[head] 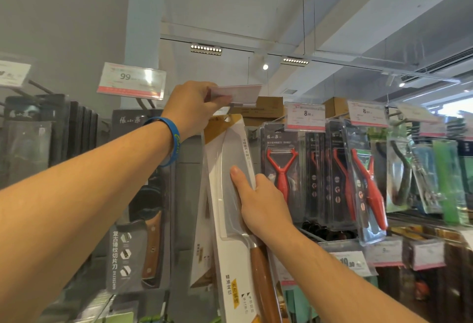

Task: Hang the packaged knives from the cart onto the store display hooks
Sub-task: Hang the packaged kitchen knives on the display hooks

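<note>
Your left hand (194,110), upper centre of the frame, pinches the price tag (238,92) and tips it up and back. Your right hand (261,202), at centre, grips the knife pack (225,220) by its right edge, thumb flat across the front and fingers curled behind. The pack stands nearly upright in mid-frame, its top corner just under your left hand. The hole (227,118) in its card sits below the raised tag.

The hook itself is hidden behind your left hand and the tag, so you would be threading blind. That is probably the main risk: the tip may catch the card beside the hole and bend or tear it.

You hold the pack on one side only, and the wooden handle weighs down the bottom. The top could swing as you push in.

If the tag slips from your pinch, it would likely drop onto the pack's top and block the way.

The red peelers (281,169) hang just right of your right hand. A wide wrist movement could knock them.
</note>
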